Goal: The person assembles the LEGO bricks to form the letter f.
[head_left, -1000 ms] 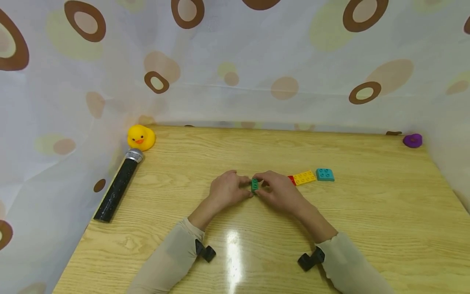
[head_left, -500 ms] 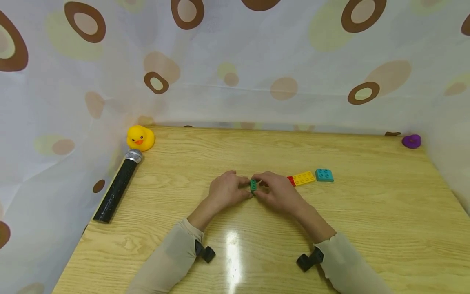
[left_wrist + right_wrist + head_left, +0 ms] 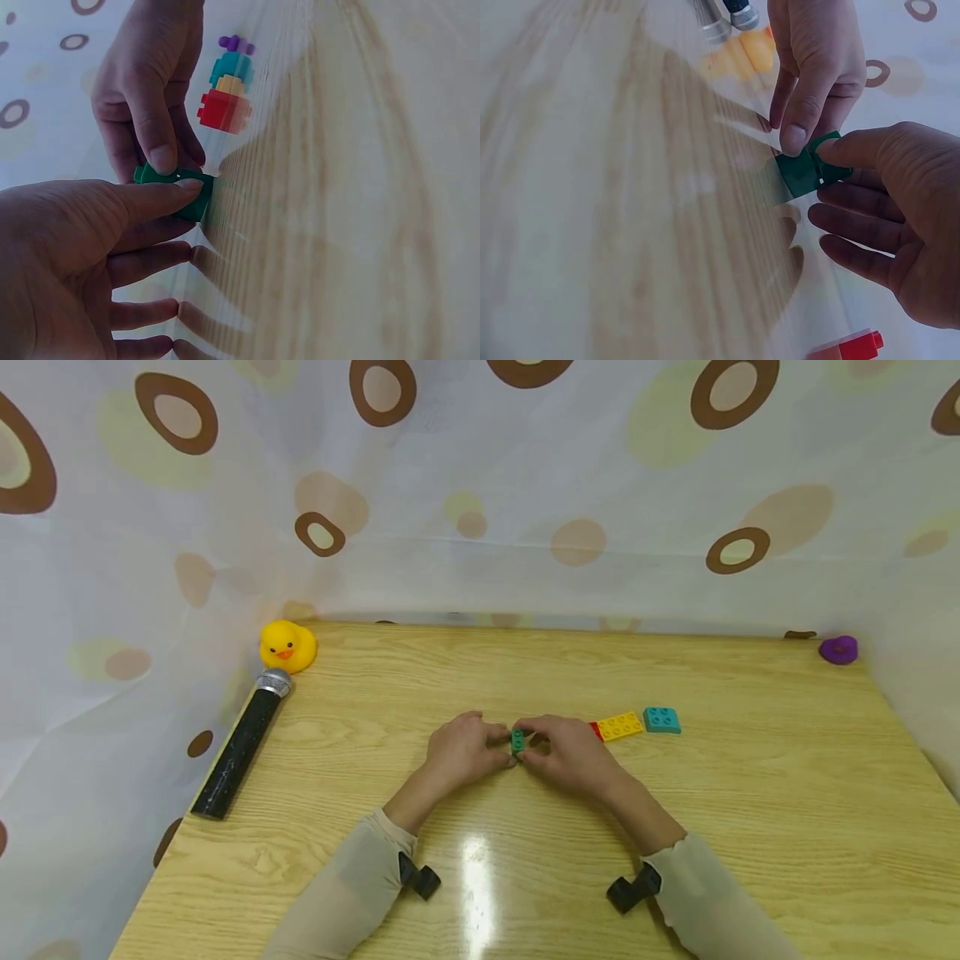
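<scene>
Two small green toy bricks, one stacked on the other, stand on the wooden table between my hands; the seam between the lower brick point(image 3: 798, 177) and the upper brick point(image 3: 837, 173) shows in the right wrist view. My left hand point(image 3: 463, 748) pinches the lower one from the left, thumb on its near face. From the right, my right hand point(image 3: 572, 753) pinches the upper one between thumb and fingers. Past the right hand lie a partly hidden red brick point(image 3: 596, 732), a yellow brick point(image 3: 621, 726) touching it, and a teal brick point(image 3: 662, 720).
A yellow rubber duck point(image 3: 288, 646) sits at the back left, with a black microphone point(image 3: 239, 752) lying in front of it. At the far right corner is a small purple duck point(image 3: 838, 650). A patterned cloth point(image 3: 480, 485) walls the table's back and sides.
Both hands keep their hold on the green bricks, with hardly any movement. The head view has tipped a little, so the scene sits slightly lower.
</scene>
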Demonstrator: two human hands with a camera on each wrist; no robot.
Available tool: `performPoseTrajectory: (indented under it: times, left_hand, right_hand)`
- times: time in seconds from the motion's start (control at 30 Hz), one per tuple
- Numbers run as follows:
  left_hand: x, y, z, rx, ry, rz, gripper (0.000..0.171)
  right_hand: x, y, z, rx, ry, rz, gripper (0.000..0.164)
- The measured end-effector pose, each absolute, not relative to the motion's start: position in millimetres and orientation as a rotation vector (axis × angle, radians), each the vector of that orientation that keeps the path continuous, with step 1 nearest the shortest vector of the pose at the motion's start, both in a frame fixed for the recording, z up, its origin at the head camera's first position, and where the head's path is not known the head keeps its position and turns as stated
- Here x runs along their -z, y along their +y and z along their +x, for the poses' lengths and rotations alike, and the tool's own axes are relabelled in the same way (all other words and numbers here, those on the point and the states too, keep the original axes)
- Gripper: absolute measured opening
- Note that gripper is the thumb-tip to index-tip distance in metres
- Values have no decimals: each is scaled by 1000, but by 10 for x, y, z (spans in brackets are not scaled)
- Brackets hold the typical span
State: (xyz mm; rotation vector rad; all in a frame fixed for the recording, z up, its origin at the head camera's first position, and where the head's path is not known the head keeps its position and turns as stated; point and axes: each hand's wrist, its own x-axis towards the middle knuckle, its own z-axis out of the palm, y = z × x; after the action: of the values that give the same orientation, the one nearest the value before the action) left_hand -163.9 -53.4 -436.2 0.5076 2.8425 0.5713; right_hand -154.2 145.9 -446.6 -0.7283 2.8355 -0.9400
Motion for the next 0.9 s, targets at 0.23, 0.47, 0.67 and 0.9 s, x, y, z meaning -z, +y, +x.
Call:
performPoseTrajectory:
  times: [0.23, 0.47, 0.67, 0.9]
  left_hand:
    - [4370, -539, -1636, -577, 2839, 510, 44]
    - [4375, -545, -1641, -577, 2831, 518, 45]
    - [4365, -541, -1656, -591, 2832, 519, 45]
    - [4389, -541, -1662, -572, 2827, 514, 46]
  right_hand:
    - [4453, 1453, -1534, 916, 2856, -743, 35]
    - [4458, 1454, -1535, 909, 2868, -752, 35]
    - [4462, 1457, -1550, 885, 2887, -743, 37]
    - [4471, 1453, -1541, 851, 2887, -753, 37]
